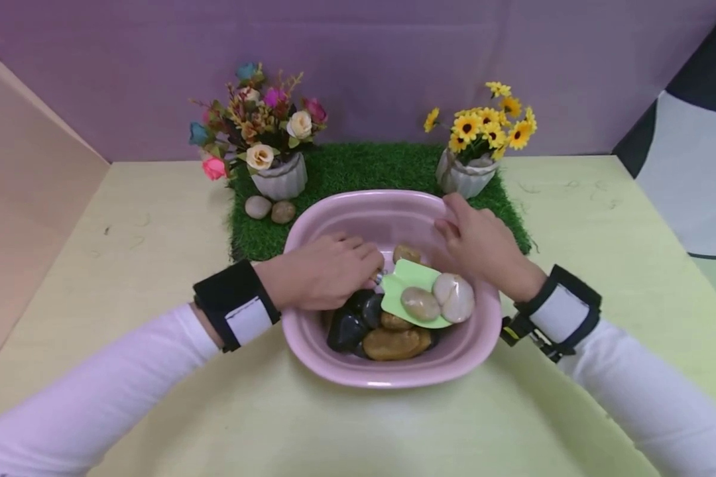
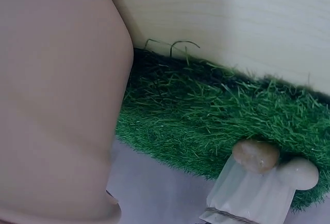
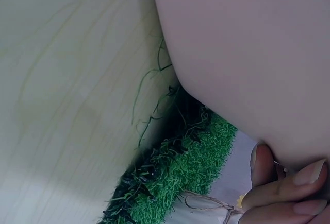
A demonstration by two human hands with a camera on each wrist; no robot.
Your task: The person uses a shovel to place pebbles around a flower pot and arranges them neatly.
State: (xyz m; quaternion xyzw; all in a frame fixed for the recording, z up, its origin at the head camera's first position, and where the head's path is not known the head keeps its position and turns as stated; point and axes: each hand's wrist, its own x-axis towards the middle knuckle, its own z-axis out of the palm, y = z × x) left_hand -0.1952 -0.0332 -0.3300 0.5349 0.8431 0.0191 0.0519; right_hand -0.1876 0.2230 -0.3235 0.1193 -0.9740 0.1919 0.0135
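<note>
A pink basin (image 1: 388, 379) holds black, brown and pale stones. My left hand (image 1: 331, 271) reaches over the basin's left side and grips a small green shovel (image 1: 396, 295) at its metal neck; the handle is hidden by the hand. On the shovel's blade rest a tan stone (image 1: 420, 303) and a larger whitish stone (image 1: 455, 298). At the far right rim, my right hand (image 1: 483, 245) holds the basin, its fingers (image 3: 286, 190) against the outer wall in the right wrist view. Below the shovel lie a brown stone (image 1: 396, 343) and a black stone (image 1: 347, 330).
Behind the basin lies a green artificial grass mat (image 1: 364, 165). It bears a pot of mixed flowers (image 1: 280, 177), a pot of yellow flowers (image 1: 467, 175) and two stones (image 1: 258, 207) near the left pot. A purple backdrop (image 1: 382, 79) closes off the table.
</note>
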